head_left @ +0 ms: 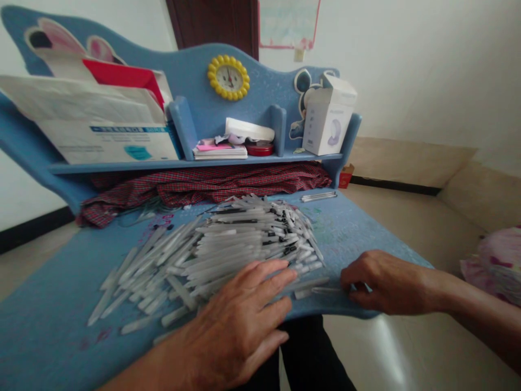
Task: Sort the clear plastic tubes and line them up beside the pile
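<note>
In the head view, a broad pile of pens (228, 255) with whitish, see-through barrels fills the middle of the frame on a blue tabletop (52, 320). Black parts show mostly along the pile's right side, while looser pens fan out toward the lower left. The left hand (244, 320), at bottom centre, lies over the near edge of the pile with its fingers spread and slightly bent, pointing right. The right hand (366, 282), at the lower right, has its fingers curled toward the thumb beside the tabletop's near edge. Its fingertips meet the end of a slender clear piece (326, 290); whether they pinch it or only touch it, I cannot tell. That piece lies just right of the pile, between the two hands.

Right of centre, behind the pile, a small bundle of thin rods (318, 196) lies apart from the rest. A red checked cloth (203, 183) is bunched along the back, under a blue shelf (280, 159). On the shelf stand a large white carton (118, 144) at upper left, a stack of papers (220, 154) and a red tin (260, 149) at centre, and a white box (329, 120) at upper right. A yellow-rimmed clock (228, 77) is mounted above, at top centre.
</note>
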Action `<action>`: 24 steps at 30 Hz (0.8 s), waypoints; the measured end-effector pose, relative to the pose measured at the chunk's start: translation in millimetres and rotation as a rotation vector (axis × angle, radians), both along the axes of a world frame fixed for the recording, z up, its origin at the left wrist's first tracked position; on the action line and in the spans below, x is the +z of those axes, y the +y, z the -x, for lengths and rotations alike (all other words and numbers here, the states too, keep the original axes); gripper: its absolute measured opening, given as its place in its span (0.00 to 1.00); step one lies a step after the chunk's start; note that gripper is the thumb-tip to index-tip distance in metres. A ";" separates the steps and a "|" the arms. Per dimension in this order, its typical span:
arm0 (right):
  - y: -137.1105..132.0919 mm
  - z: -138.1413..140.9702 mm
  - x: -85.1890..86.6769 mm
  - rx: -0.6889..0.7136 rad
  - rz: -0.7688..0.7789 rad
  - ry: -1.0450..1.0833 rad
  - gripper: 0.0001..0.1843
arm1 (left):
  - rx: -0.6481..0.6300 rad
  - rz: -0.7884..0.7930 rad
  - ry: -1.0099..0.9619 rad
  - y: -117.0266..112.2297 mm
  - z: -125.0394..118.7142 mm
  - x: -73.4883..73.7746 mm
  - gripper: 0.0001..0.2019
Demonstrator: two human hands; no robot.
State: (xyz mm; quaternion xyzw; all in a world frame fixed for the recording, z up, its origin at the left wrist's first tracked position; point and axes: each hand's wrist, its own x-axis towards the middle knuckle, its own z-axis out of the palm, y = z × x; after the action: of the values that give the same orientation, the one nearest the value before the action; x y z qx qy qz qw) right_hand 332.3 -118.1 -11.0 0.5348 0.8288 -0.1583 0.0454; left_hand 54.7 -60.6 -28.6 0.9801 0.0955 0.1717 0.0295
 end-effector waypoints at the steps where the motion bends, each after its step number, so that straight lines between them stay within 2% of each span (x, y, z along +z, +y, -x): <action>1: 0.4 0.2 0.2 -0.003 0.002 -0.005 0.07 | 0.010 -0.010 0.011 -0.9 -1.2 -2.3 0.10; 9: 2.7 -0.6 -0.4 -0.024 0.032 -0.022 0.07 | 0.049 -0.070 0.073 -2.3 -6.9 -17.6 0.15; 24: 1.5 8.7 0.4 0.026 0.007 -0.011 0.07 | 0.037 -0.006 0.060 1.7 -10.1 -19.5 0.17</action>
State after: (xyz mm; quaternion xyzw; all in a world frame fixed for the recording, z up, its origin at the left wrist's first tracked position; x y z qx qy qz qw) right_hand 323.7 -116.6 -10.6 0.5248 0.8348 -0.1577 0.0538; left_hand 64.8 -58.8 -48.1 0.9829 0.1141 0.1431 0.0203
